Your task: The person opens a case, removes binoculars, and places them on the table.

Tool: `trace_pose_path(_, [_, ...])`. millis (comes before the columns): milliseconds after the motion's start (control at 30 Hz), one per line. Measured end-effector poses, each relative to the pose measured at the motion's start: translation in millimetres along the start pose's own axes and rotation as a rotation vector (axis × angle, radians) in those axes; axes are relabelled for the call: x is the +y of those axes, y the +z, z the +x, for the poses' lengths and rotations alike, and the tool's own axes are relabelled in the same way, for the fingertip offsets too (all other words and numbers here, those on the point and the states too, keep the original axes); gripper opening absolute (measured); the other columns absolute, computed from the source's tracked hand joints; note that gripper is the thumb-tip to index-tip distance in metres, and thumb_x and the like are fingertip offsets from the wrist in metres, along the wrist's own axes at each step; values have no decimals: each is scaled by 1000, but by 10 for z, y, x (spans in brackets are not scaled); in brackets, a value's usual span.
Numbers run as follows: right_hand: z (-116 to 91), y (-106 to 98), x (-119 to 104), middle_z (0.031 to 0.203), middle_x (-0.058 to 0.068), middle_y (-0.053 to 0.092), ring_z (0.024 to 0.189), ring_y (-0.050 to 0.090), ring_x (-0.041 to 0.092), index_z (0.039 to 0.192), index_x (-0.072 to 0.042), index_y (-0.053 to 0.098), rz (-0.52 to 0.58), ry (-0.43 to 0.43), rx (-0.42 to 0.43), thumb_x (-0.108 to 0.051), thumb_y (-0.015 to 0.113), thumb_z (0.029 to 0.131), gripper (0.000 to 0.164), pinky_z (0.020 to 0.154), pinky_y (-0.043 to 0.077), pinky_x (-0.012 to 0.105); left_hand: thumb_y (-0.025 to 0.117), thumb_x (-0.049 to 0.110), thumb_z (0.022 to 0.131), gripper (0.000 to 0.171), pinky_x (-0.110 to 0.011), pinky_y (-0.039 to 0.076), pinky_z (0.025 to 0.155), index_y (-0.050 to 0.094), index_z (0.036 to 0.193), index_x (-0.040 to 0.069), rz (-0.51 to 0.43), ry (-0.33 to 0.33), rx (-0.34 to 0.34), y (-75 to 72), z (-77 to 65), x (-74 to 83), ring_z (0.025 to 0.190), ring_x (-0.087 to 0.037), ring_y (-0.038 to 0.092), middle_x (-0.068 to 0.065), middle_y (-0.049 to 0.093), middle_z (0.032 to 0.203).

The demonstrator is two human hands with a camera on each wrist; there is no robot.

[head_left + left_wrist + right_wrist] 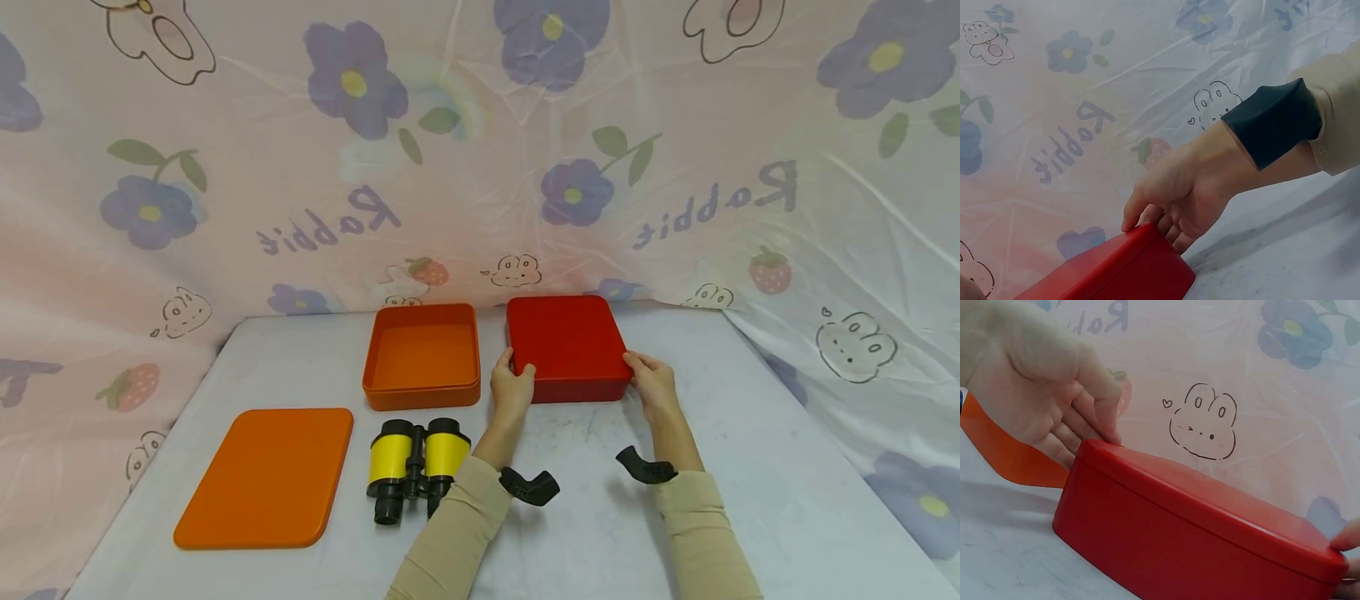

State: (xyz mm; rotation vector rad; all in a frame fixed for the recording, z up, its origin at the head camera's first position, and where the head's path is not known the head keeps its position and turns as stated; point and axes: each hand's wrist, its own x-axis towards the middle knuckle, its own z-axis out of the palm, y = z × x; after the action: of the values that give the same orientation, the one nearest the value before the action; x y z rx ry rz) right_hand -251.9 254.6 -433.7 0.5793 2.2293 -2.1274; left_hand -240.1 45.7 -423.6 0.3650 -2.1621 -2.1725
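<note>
A square red box (567, 342) with its lid on stands at the back of the table, right of centre. My left hand (513, 387) holds its near left corner, thumb on the lid's top and fingers at the side. At the near right corner my right hand (654, 385) grips it likewise. The right wrist view shows the left hand (1041, 381) at the box's lid edge, and a seam runs below that edge. In the left wrist view the right hand (1179, 181) pinches the opposite corner.
An orange box (423, 396) without its lid stands left of the red one. Its flat orange lid (273, 475) lies at the front left. Yellow and black binoculars (390, 457) lie between that lid and my left forearm, which partly covers them. A patterned cloth (465, 167) hangs behind the table.
</note>
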Motion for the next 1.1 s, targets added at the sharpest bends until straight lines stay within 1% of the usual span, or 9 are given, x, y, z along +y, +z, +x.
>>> trace_pose_path(167, [2, 18, 14, 153, 21, 34, 81, 51, -14, 146, 2, 36, 6, -13, 9, -25, 45, 101, 53, 72, 45, 0, 53, -1, 91, 54, -43, 39, 114, 40, 143, -7, 9, 5, 4, -6, 2, -4, 139, -32, 44, -24, 43, 148])
trace_pose_path(267, [-2, 24, 22, 153, 21, 34, 87, 52, -11, 146, 1, 36, 12, -17, 11, -24, 45, 101, 53, 72, 45, 0, 53, -2, 91, 53, -43, 39, 113, 41, 142, -6, -2, 0, 9, -7, -4, -1, 138, -33, 44, -24, 44, 148])
trace_pose_path(367, [-10, 27, 16, 153, 21, 35, 86, 52, -11, 146, 1, 36, 17, -19, 20, -24, 45, 101, 53, 72, 45, -1, 53, -3, 91, 52, -43, 40, 113, 42, 141, -6, -3, 5, 17, -10, -11, 4, 138, -32, 45, -24, 44, 147])
trace_pose_path(433, [-20, 32, 3, 152, 22, 36, 84, 53, -13, 146, 1, 37, 19, -21, 29, -24, 45, 101, 52, 71, 45, -1, 53, -4, 90, 52, -42, 40, 113, 43, 141, -6, 5, 12, 20, -10, -16, 12, 137, -32, 45, -24, 45, 147])
trace_pose_path(500, [-30, 38, -14, 151, 23, 37, 77, 53, -16, 145, 1, 38, 24, -27, 42, -24, 46, 100, 52, 71, 46, 0, 53, -5, 89, 53, -42, 40, 112, 43, 141, -6, 15, 20, 20, -9, -17, 15, 138, -32, 45, -23, 45, 147])
trace_pose_path(733, [-37, 51, -37, 149, 22, 39, 73, 54, -17, 144, 1, 40, 35, -30, 54, -24, 48, 100, 51, 70, 47, 1, 51, -7, 89, 53, -42, 39, 113, 43, 141, -5, 38, 34, 17, -6, -24, 15, 138, -32, 44, -23, 45, 147])
trace_pose_path(900, [-38, 53, -30, 142, 19, 45, 74, 54, -16, 143, 1, 42, 39, -37, 62, -23, 49, 100, 51, 71, 48, 2, 50, -8, 90, 53, -43, 37, 114, 42, 142, -6, 36, 43, 7, -5, -21, 9, 139, -33, 43, -23, 43, 148])
trace_pose_path(1100, [-52, 48, -26, 128, 8, 55, 74, 56, -16, 142, 2, 43, 32, -49, 66, -23, 50, 99, 50, 71, 48, 3, 51, -9, 90, 53, -43, 36, 115, 41, 142, -6, 54, 56, -1, -2, -35, 17, 141, -33, 40, -23, 42, 149])
